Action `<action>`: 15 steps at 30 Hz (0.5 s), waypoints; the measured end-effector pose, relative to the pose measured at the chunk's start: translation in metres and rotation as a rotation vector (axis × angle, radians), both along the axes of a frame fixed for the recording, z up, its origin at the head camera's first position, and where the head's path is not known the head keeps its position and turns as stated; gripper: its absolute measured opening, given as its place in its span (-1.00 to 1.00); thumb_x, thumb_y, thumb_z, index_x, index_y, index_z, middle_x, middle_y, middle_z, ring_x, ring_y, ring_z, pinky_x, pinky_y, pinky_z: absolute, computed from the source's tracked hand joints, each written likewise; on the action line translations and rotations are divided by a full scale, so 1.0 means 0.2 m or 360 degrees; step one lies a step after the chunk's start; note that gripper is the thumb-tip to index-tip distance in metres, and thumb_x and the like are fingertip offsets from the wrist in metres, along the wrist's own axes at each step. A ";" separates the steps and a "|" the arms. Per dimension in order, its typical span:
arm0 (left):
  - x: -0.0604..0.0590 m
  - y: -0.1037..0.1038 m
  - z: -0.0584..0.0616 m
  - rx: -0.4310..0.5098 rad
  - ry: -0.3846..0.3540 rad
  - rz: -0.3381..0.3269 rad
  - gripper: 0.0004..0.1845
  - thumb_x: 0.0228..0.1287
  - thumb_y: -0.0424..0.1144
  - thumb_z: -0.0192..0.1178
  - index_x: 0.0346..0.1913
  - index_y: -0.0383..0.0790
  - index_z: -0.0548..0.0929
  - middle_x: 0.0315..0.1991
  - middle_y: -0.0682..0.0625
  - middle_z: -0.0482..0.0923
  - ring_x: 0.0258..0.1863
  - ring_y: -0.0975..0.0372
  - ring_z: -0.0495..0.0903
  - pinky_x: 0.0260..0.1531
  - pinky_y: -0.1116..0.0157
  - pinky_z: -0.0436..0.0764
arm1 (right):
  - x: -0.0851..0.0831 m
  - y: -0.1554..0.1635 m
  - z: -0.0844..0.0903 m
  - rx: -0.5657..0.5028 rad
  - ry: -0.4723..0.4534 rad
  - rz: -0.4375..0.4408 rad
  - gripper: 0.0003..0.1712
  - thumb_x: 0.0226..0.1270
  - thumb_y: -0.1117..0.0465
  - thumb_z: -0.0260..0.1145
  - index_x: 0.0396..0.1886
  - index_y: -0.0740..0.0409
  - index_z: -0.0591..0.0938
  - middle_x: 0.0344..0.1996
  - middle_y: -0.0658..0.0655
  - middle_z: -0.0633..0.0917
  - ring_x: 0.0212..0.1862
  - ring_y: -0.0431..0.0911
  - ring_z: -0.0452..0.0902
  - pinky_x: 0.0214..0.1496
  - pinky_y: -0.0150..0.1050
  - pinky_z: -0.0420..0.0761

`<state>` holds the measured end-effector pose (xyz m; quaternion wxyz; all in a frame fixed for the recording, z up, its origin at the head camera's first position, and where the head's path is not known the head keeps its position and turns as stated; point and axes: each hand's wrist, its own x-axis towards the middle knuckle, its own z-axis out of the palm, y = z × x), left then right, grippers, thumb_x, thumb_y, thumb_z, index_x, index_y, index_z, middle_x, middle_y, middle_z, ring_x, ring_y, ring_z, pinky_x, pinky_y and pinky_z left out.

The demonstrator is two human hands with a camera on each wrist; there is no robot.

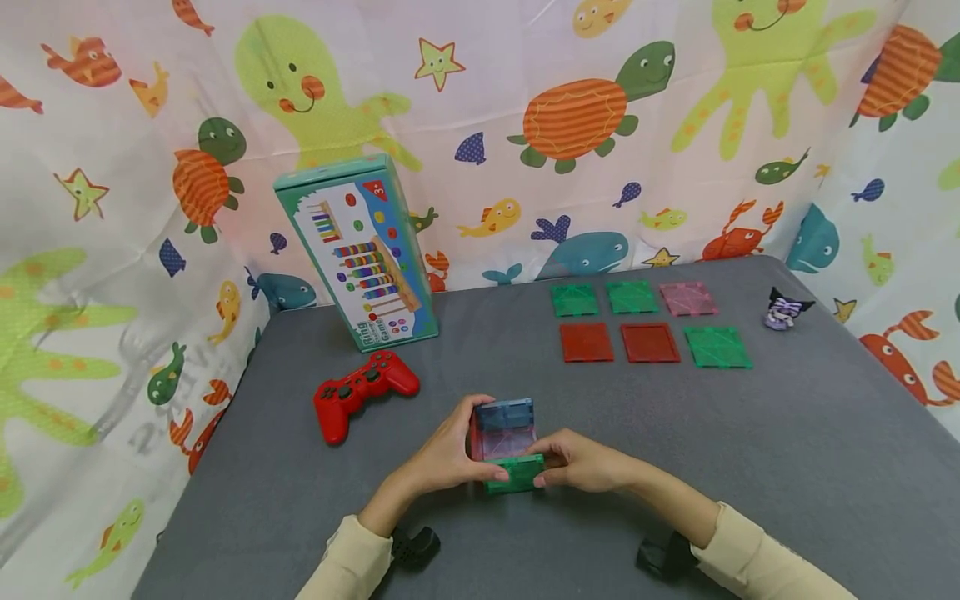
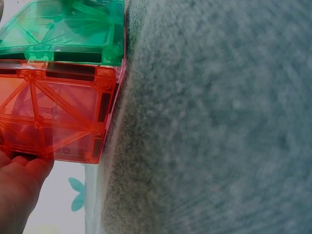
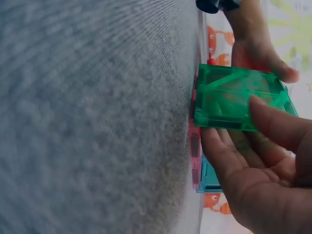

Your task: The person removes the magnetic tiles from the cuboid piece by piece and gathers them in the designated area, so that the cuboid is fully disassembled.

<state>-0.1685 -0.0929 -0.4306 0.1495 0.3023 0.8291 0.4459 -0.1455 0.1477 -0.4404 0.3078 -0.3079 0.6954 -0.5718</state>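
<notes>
Left hand (image 1: 448,454) and right hand (image 1: 587,463) on tile box (image 1: 508,442)

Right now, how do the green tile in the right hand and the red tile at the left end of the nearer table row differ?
Pose: the green tile stands on edge; the red tile lies flat on the table.
Contact: the right hand pinches the green tile; no hand touches the red tile.
Shared: both are flat plastic tiles.

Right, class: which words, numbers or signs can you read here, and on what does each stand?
"3+": the box, on its red corner.
"Ring": the box, near its bottom.
"Game": the box, beside "Ring".
Too small or faint to read: the box's finer print, any markings on the controller, grey marks on the cloth.
</notes>
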 end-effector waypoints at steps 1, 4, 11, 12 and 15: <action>0.01 0.00 0.02 0.0001 -0.0008 -0.0004 -0.08 -0.12 -0.25 0.45 0.28 -0.21 0.11 0.15 -0.21 0.31 0.06 -0.02 0.39 0.01 0.24 0.39 | 0.00 0.00 0.00 -0.0006 -0.0019 0.0001 -0.67 0.26 0.38 0.16 0.01 0.44 0.52 -0.20 0.47 0.59 -0.32 -0.26 0.48 -0.29 -0.40 0.47; 0.03 0.02 0.09 0.0007 -0.0017 -0.0019 -0.11 -0.11 -0.28 0.44 0.26 -0.27 0.12 0.13 -0.26 0.31 0.05 -0.06 0.39 0.01 0.26 0.39 | 0.00 0.01 -0.01 -0.0012 -0.0038 0.0016 -0.67 0.25 0.42 0.15 0.01 0.44 0.52 -0.17 0.47 0.59 -0.28 -0.23 0.49 -0.25 -0.38 0.49; 0.02 0.00 0.07 0.0040 -0.0028 -0.0053 -0.07 -0.12 -0.21 0.46 0.28 -0.26 0.10 0.13 -0.25 0.31 0.05 -0.05 0.39 0.00 0.27 0.39 | 0.00 0.01 -0.01 -0.0021 -0.0108 -0.0025 -0.69 0.27 0.38 0.15 0.00 0.41 0.53 -0.17 0.41 0.60 -0.28 -0.27 0.47 -0.22 -0.38 0.50; 0.01 0.00 0.04 0.0040 -0.0029 -0.0052 -0.05 -0.13 -0.19 0.46 0.29 -0.24 0.09 0.14 -0.23 0.31 0.05 -0.03 0.39 0.00 0.27 0.39 | 0.00 0.01 -0.02 -0.0028 -0.0132 -0.0039 -0.69 0.28 0.37 0.14 0.00 0.42 0.53 -0.17 0.40 0.60 -0.27 -0.26 0.48 -0.20 -0.37 0.50; -0.02 -0.01 -0.03 0.0049 -0.0013 -0.0048 -0.01 -0.17 -0.11 0.48 0.30 -0.21 0.09 0.14 -0.14 0.32 0.04 0.03 0.41 -0.01 0.28 0.39 | 0.00 0.02 -0.03 -0.0083 -0.0221 -0.0087 -0.68 0.32 0.33 0.12 -0.01 0.45 0.52 -0.15 0.34 0.62 -0.20 -0.23 0.52 -0.09 -0.33 0.53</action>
